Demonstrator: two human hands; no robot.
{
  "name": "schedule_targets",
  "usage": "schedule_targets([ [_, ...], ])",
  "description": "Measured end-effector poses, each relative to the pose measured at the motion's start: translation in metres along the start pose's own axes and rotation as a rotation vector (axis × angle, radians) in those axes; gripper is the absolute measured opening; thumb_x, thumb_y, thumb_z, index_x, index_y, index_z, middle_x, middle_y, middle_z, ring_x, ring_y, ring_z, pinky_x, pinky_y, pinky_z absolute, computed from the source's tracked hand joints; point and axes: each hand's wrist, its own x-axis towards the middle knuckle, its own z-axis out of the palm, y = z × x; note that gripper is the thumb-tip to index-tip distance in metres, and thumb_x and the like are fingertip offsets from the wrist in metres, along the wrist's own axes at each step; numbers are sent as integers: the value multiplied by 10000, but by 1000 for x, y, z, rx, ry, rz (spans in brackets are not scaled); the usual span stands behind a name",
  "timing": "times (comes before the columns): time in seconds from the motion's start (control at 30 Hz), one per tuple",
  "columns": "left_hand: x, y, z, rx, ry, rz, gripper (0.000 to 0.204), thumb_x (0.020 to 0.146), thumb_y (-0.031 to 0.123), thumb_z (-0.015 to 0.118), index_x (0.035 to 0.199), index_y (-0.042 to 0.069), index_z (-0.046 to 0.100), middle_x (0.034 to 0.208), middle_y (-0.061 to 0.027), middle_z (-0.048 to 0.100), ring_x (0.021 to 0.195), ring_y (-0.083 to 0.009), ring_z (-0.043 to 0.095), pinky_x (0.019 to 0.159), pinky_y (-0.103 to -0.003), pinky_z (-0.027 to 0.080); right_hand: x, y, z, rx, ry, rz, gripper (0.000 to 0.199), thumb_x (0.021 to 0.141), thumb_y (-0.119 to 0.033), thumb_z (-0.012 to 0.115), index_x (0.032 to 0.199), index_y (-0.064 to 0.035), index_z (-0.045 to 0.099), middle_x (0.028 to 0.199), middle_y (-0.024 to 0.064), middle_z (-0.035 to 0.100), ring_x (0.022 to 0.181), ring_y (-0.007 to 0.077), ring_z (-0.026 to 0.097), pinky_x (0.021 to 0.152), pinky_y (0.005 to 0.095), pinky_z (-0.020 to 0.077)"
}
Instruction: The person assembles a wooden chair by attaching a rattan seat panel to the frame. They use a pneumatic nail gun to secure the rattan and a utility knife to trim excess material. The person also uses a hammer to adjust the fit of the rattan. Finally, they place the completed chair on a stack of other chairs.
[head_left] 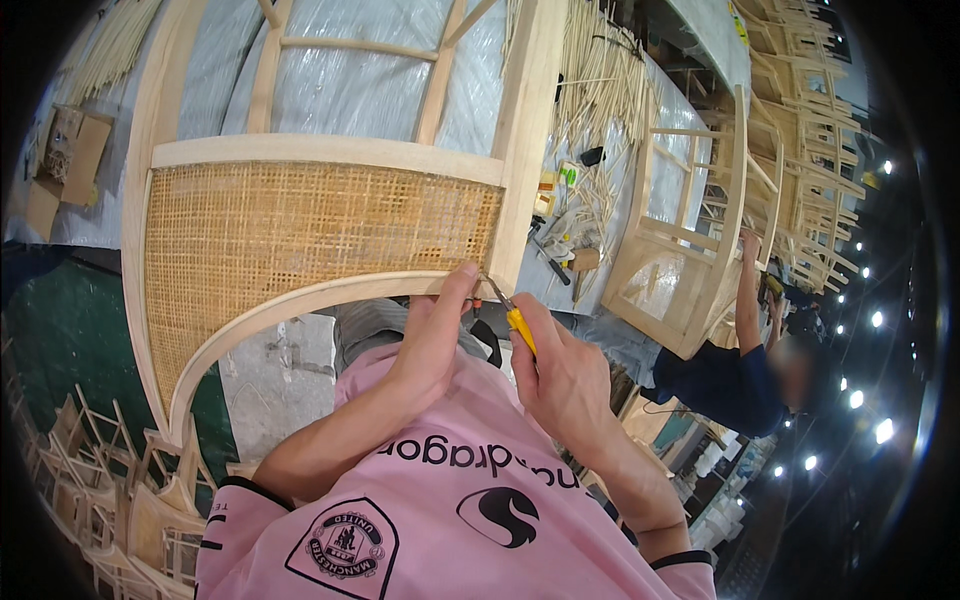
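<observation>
Right hand (567, 372) gripping a yellow-handled tool (520, 328), its tip hard to see, left hand (437, 335) partly hidden, pinching the wooden frame (325, 150) straight ahead, frame's top cut off, black writing (432, 453) on a pink shirt (425, 505)

Pink shirt (420, 500), black print (500, 517); black-edged sleeves (690, 580)

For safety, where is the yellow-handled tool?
Head view: the yellow-handled tool is in the right hand, near the lower right corner of the cane panel.
</observation>
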Motion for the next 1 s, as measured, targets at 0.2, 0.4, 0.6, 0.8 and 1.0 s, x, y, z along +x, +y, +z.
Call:
schedule_targets([
  [0.2, -1, 1, 2, 1, 16, 11, 414, 995, 376, 700, 1284, 99, 593, 1201, 9, 628, 1115, -99, 550, 972, -337, 401, -1, -1, 0, -5, 12, 7, 393, 976, -146, 632, 1354, -115, 529, 863, 101, 696, 653, 351, 688, 551, 463, 539],
  [0.4, 0, 0, 0, 7, 8, -2, 441, 993, 380, 704, 1308, 98, 578, 1220, 7, 622, 1125, -101, 550, 971, -334, 401, -1, -2, 0, 0, 12, 10, 394, 974, -138, 635, 1353, -119, 529, 860, 100, 692, 652, 349, 685, 554, 462, 537],
  [0.6, -2, 1, 1, 1, 6, 18, 441, 993, 374, 705, 1314, 102, 575, 1225, 8, 619, 1129, -99, 550, 965, -331, 401, -2, -3, -1, -14, 16, 4, 389, 974, -141, 641, 1348, -121, 532, 857, 93, 689, 658, 337, 684, 559, 450, 537],
  [0.8, -2, 1, 2, -9, 14, 19, 427, 994, 370, 702, 1304, 101, 584, 1225, 8, 620, 1132, -99, 547, 965, -332, 399, -2, -4, -1, -60, 33, -8, 382, 977, -151, 646, 1341, -124, 531, 846, 88, 680, 662, 328, 685, 558, 441, 535],
  [1.0, -2, 0, 0, 5, -3, 28, 419, 1002, 382, 686, 1296, 98, 596, 1217, 15, 625, 1119, -98, 543, 967, -333, 396, -1, -4, -2, -63, 23, -4, 372, 979, -153, 644, 1334, -135, 533, 827, 85, 666, 653, 327, 679, 555, 446, 530],
])
